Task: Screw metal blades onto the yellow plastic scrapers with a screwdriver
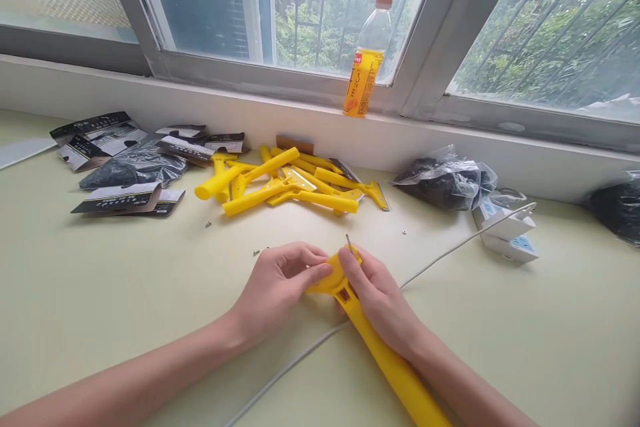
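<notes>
While left hand (283, 280) pinches yellow scraper (380, 347) head at 6 o'clock, handle toward 5, right hand (377, 293), closed, grips its other edge beside thin metal rod (349, 243). Looks like fastening; next move needs the head steady.

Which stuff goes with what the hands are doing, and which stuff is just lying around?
Seems to belong:
- yellow scraper, held by the left hand and right hand
- thin metal piece by the right thumb
- probably the tiny screws and scraper pile

Seems just lying about:
- drink bottle
- power sockets
</notes>
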Motion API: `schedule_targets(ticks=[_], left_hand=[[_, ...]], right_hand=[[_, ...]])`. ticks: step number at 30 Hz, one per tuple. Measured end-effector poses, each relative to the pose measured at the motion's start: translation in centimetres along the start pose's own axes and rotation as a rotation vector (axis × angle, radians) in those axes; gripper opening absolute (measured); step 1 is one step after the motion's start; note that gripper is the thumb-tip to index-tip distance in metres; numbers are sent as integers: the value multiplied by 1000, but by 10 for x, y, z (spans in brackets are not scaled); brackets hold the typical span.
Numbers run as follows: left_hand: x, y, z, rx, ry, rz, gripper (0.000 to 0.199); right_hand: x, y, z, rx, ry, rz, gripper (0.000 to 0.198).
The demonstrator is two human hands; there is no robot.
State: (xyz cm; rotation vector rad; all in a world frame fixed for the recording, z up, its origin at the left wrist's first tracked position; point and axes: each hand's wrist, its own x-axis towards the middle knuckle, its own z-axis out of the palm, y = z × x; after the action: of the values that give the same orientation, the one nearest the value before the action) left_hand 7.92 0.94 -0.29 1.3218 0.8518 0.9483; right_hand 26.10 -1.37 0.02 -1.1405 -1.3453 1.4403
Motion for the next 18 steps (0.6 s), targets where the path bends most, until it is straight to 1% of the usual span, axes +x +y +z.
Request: schedule_targets(ticks=[5,8,12,14,18], left_hand=[[-1,0,0,81,16,20,22],[-3,0,1,145,23,84,19],[-5,1,1,203,15,148,19],[-6,2,0,272,-10,177,20],[-9,5,-1,484,-66,267,24]], right_hand=[[-1,0,2,-5,30,18,51],[-1,-2,2,-1,42,32,51],[-1,-2,1,7,36,5,52],[-1,-2,0,5,43,5,54],[-1,-1,-1,-25,58,25,56]])
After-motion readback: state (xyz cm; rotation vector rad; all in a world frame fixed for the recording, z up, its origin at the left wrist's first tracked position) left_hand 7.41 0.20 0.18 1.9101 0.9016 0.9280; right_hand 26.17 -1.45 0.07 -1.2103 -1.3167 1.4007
